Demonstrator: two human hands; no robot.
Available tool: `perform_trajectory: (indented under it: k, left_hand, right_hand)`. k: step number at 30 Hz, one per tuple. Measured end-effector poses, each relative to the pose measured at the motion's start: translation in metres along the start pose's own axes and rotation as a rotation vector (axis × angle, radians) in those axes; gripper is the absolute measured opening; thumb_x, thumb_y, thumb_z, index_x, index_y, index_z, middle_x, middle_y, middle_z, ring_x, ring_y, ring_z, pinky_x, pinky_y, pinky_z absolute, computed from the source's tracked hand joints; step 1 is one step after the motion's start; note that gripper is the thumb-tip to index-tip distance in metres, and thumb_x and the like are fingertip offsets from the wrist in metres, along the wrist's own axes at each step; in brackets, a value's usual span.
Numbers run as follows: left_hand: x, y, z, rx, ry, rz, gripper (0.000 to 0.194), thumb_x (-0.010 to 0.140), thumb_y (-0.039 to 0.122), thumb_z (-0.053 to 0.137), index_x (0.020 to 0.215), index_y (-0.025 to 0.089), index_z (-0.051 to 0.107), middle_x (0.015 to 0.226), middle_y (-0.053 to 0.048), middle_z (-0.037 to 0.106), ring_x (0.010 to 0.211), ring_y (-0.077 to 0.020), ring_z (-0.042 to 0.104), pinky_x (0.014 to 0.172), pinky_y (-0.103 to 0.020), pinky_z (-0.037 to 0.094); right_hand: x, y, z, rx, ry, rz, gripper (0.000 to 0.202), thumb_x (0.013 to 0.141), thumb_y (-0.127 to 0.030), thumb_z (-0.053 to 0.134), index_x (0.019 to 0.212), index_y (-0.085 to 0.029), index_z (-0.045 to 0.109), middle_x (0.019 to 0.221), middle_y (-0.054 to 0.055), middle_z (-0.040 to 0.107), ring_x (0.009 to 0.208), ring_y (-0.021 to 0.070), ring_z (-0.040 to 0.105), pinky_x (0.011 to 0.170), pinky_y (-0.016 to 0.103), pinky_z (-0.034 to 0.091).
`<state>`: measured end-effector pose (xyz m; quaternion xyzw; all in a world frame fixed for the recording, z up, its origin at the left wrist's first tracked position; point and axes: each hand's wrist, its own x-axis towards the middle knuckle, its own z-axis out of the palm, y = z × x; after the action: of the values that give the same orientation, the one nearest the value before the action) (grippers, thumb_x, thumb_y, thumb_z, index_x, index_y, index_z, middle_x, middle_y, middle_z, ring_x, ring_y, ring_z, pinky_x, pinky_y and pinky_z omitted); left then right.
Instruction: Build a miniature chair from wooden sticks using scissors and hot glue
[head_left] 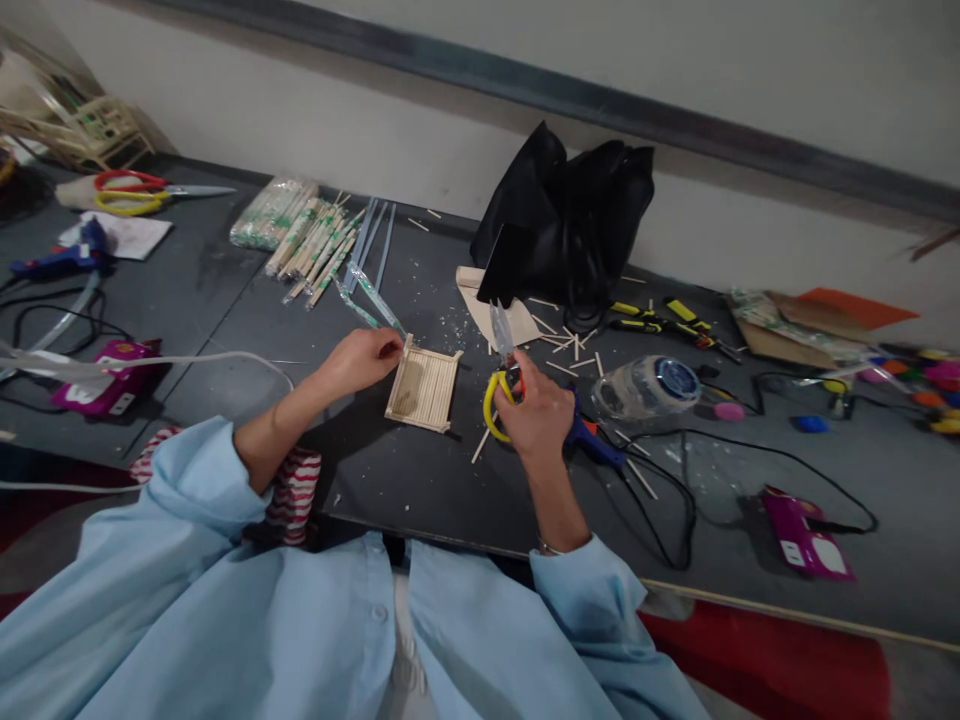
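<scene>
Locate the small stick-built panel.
In the head view, the stick-built panel is on the dark table, just left of centre, between the left hand by its upper-left corner and the scissors in the right hand.

stick panel: wd, matt, ridged | scissors blades: metal | jar: plstc, glossy | tbl: matt, smth

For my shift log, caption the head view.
Right hand holding scissors, left hand beside a small stick panel on a dark tabletop.

Stick panel laid on desk between left fingers and right fingers
Beyond the right fingers a bag is set; to their right, a jar.
</scene>
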<state>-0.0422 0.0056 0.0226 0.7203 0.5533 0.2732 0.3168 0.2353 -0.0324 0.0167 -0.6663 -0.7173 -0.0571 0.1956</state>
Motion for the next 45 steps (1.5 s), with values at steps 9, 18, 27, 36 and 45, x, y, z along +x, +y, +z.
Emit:
perform_trajectory:
  k: [9,18,27,36,45]
  left_hand:
    - [0.026,-0.025,0.036,-0.225,0.027,0.160,0.081,0.073,0.010,0.065,0.148,0.017,0.035,0.124,-0.013,0.065,0.111,-0.0216,0.059,0.102,-0.036,0.042]
    - [0.026,-0.017,0.026,0.082,-0.089,0.066,0.080,0.075,0.013,0.060,0.150,0.012,0.031,0.095,-0.004,0.070,0.078,-0.0148,0.060,0.071,-0.026,0.042]
    - [0.010,0.003,0.017,0.439,-0.124,-0.012,0.052,0.083,0.025,0.057,0.134,0.014,0.056,0.093,-0.008,0.073,0.086,-0.0218,0.067,0.067,-0.028,0.041]
    - [0.006,0.008,0.016,0.563,-0.171,-0.026,0.040,0.084,0.029,0.053,0.121,0.018,0.065,0.097,-0.007,0.074,0.092,-0.0220,0.067,0.067,-0.027,0.041]
    - [0.007,0.005,0.017,0.515,-0.179,-0.025,0.038,0.087,0.037,0.054,0.117,0.017,0.066,0.093,-0.007,0.072,0.086,-0.0209,0.065,0.065,-0.028,0.037]
  right_hand:
    - [-0.001,-0.001,-0.008,-0.200,-0.277,0.059,0.046,0.087,-0.037,0.059,0.131,-0.022,0.063,0.091,0.011,0.075,0.086,0.0268,0.067,0.069,0.034,0.033]
    - [0.000,0.000,-0.017,-0.271,-0.350,0.183,0.050,0.089,-0.039,0.057,0.136,-0.022,0.056,0.109,0.014,0.072,0.100,0.0301,0.066,0.077,0.037,0.037]
    - [0.000,0.010,-0.009,-0.117,-0.176,0.017,0.047,0.085,-0.039,0.060,0.128,-0.018,0.064,0.111,0.015,0.070,0.102,0.0320,0.062,0.081,0.040,0.044]
    - [-0.006,-0.001,-0.009,0.527,-0.328,-0.071,0.037,0.089,-0.051,0.057,0.102,-0.019,0.071,0.068,0.001,0.066,0.060,0.0143,0.058,0.064,0.027,0.046]
    - [-0.005,-0.005,-0.017,0.318,-0.695,-0.188,0.028,0.078,-0.046,0.073,0.096,-0.024,0.067,0.063,-0.005,0.060,0.059,0.0129,0.057,0.056,0.025,0.032]
